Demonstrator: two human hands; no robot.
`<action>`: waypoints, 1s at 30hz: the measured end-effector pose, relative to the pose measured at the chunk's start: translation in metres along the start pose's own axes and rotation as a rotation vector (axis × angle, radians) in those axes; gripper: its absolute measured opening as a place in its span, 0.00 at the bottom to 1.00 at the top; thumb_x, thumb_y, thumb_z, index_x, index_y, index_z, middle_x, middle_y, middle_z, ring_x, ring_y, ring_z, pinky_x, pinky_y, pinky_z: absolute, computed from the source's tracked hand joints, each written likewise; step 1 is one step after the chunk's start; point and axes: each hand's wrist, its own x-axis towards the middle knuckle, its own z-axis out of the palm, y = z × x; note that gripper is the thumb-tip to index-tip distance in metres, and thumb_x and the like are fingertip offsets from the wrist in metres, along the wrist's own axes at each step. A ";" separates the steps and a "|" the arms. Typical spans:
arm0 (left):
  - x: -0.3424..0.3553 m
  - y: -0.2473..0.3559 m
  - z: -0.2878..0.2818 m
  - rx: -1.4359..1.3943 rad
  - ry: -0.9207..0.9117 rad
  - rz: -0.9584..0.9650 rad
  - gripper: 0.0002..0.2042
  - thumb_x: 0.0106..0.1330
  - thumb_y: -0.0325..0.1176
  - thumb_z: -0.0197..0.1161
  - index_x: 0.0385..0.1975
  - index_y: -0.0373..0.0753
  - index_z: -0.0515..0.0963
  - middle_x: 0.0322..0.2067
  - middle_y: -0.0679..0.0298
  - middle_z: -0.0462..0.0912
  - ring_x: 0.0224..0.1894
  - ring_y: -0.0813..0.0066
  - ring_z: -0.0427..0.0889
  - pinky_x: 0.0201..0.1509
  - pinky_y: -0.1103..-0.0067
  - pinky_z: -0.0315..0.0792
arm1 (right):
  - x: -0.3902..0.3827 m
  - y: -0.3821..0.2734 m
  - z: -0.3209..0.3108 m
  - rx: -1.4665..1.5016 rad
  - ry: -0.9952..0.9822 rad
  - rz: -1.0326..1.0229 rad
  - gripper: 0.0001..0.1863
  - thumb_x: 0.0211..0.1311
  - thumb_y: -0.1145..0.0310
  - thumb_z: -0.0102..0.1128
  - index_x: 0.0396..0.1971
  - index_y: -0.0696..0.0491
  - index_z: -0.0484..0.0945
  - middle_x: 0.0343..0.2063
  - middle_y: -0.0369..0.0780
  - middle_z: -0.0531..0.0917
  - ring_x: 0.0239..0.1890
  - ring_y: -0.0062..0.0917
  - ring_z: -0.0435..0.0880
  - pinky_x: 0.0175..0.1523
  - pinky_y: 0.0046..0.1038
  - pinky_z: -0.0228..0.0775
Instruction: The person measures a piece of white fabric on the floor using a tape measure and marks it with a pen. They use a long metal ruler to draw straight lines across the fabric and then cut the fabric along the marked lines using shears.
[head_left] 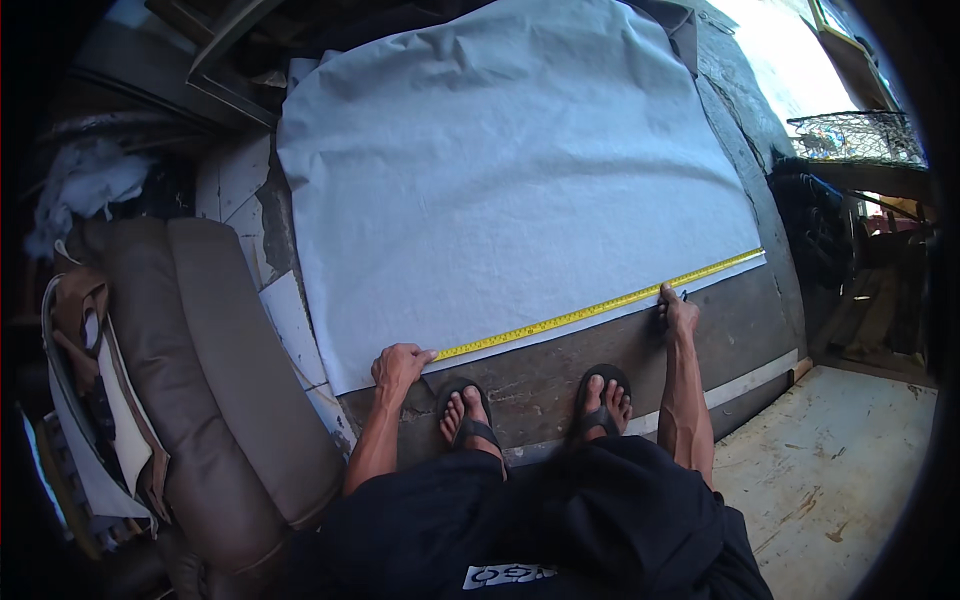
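Note:
A large sheet of pale grey-blue fabric [520, 180] lies spread on the ground in front of me, slightly wrinkled toward its far side. Along its near edge runs a yellow tape measure [560, 318], slanting up to the fabric's right corner. My left hand [400, 365] is closed on the tape's left end, thumb pressed on it near the fabric's edge. Farther right, the thumb of my right hand [680, 312] rests at the tape's lower edge. Its other fingers curl round a small dark object that I cannot make out.
A brown padded cushion [215, 370] stands at the left, beside leather-like scraps [120, 400]. My sandalled feet [465, 412] are just below the fabric's near edge. A worn pale board [830, 470] lies at lower right; a wire mesh basket [860, 137] is beyond it.

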 end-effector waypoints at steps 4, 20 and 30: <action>-0.001 0.005 0.009 0.109 0.107 0.034 0.19 0.58 0.54 0.69 0.28 0.41 0.88 0.30 0.53 0.87 0.37 0.52 0.86 0.44 0.61 0.75 | 0.001 0.000 0.003 -0.017 -0.007 0.017 0.17 0.57 0.55 0.73 0.20 0.54 0.82 0.16 0.33 0.79 0.15 0.16 0.73 0.21 0.22 0.63; 0.011 0.018 0.015 0.179 0.091 -0.050 0.20 0.54 0.51 0.74 0.30 0.37 0.88 0.34 0.48 0.87 0.40 0.52 0.87 0.46 0.64 0.76 | -0.175 -0.030 0.102 -0.368 -1.041 -0.302 0.42 0.72 0.32 0.34 0.39 0.57 0.86 0.20 0.42 0.79 0.27 0.25 0.78 0.39 0.30 0.71; 0.010 0.019 0.012 0.167 0.096 -0.033 0.21 0.55 0.51 0.73 0.30 0.36 0.87 0.34 0.48 0.87 0.40 0.51 0.87 0.45 0.63 0.76 | -0.189 0.006 0.146 -0.403 -1.047 -0.915 0.13 0.63 0.63 0.61 0.40 0.56 0.85 0.34 0.50 0.86 0.37 0.40 0.87 0.46 0.37 0.77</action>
